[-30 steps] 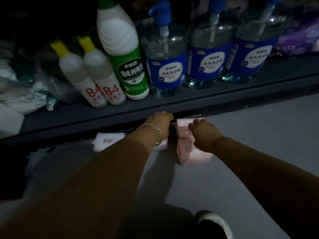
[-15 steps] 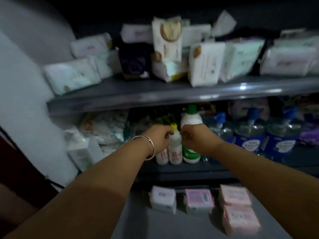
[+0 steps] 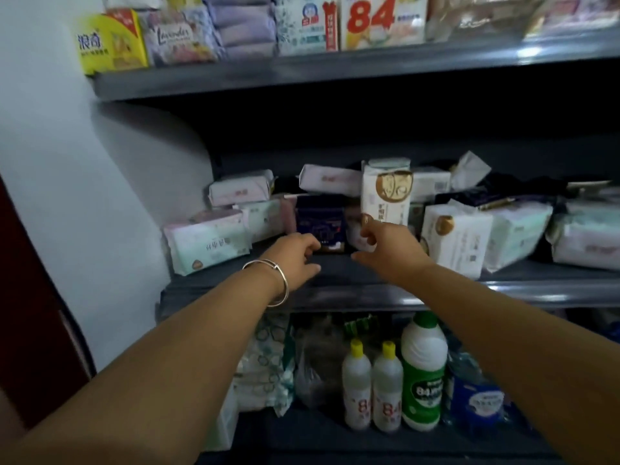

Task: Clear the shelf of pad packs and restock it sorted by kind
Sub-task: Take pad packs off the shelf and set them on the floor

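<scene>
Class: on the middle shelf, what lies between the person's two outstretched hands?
In the head view, a dark navy pad pack stands between the left hand and right hand, just behind them; neither hand holds it yet.

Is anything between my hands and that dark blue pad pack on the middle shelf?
Nothing visible. The left hand and right hand reach over bare shelf straight at the dark blue pack.

Two yellow-capped bottles (image 3: 372, 387) beside a green-labelled bottle (image 3: 423, 374), perhaps bleach, on the lower shelf (image 3: 335, 434).
</scene>
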